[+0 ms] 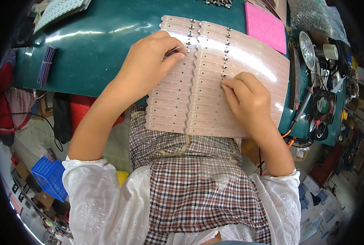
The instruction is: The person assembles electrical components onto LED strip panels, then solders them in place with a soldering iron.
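At upper R of the green table (pixel 96 53), a clear plastic bag (pixel 318 18) is full of many small metallic pcs; which kind exactly, they are too small to tell. On the floor at the L side stands a blue plastic crate (pixel 47 175) w/ openwork walls; its contents I can't make out.

The pale pink strips (pixel 214 114) lie on the table, at its near edge, directly in front of the person, and their lower part reaches over the checked apron (pixel 206 183). They are long, narrow & glossy, side by side in two overlapping columns, w/ scalloped L ends and a strong white glare on the upper R part. Small dark metallic parts (pixel 225 59) sit in a line on the upper strips of each column; lower strips show dark dots.

L hand (pixel 153 53) is over the upper part of the L column, wrist bent, thumb & index tips close together. R hand (pixel 249 96) is above the R column, approx. mid-height, fingers curled, thumb & index tips close together at a dark spot. For both hands, I can't tell if the tips are clamped on smth.
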Available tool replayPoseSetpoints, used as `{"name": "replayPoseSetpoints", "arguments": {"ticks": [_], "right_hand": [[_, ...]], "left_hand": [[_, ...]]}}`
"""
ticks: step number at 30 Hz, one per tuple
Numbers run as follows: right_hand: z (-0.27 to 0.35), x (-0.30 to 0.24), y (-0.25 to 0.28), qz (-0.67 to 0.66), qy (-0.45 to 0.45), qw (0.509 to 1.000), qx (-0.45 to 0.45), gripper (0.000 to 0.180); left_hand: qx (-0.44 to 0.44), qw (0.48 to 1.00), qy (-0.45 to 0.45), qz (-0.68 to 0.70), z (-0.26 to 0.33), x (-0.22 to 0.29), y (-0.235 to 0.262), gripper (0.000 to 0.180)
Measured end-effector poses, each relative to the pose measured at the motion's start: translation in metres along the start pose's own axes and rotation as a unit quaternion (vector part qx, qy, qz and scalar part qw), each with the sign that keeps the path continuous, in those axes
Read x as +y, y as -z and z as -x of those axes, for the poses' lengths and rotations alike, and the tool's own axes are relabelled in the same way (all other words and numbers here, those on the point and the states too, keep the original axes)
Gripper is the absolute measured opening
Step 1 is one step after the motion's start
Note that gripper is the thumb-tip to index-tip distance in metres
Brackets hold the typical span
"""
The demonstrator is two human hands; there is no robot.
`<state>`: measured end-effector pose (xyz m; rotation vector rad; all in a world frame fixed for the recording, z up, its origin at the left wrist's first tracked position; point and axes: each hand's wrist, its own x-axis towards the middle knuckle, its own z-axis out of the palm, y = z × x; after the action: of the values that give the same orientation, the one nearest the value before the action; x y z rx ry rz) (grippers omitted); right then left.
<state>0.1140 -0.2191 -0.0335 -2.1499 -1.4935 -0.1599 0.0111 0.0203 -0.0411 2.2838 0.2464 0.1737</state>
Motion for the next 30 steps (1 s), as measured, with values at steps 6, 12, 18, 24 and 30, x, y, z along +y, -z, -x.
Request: {"name": "replayPoseSetpoints", "arguments": {"ticks": [6, 12, 18, 24, 30], "right_hand": [[-0.008, 0.001, 0.017, -0.092, -0.079, 0.993, -0.007, 0.010], [-0.050, 0.030, 0.023, -0.075, -0.089, 0.992, 0.055, 0.006], [-0.098, 0.085, -0.012, -0.009, -0.081, 0.994, 0.075, 0.011], [-0.133, 0.100, -0.040, 0.097, -0.036, 0.993, 0.062, 0.014], [-0.130, 0.100, -0.046, 0.079, -0.052, 0.994, 0.046, 0.008]], "left_hand": [[0.023, 0.999, -0.026, -0.029, 0.000, 0.000, -0.004, 0.015], [0.017, 0.998, -0.034, -0.059, -0.001, 0.001, -0.003, 0.015], [0.007, 0.997, -0.030, -0.065, -0.004, 0.006, -0.004, 0.016], [0.021, 0.996, -0.028, -0.077, -0.002, 0.004, -0.007, 0.016], [0.031, 0.995, -0.037, -0.086, 0.001, 0.005, -0.010, 0.012]]}}
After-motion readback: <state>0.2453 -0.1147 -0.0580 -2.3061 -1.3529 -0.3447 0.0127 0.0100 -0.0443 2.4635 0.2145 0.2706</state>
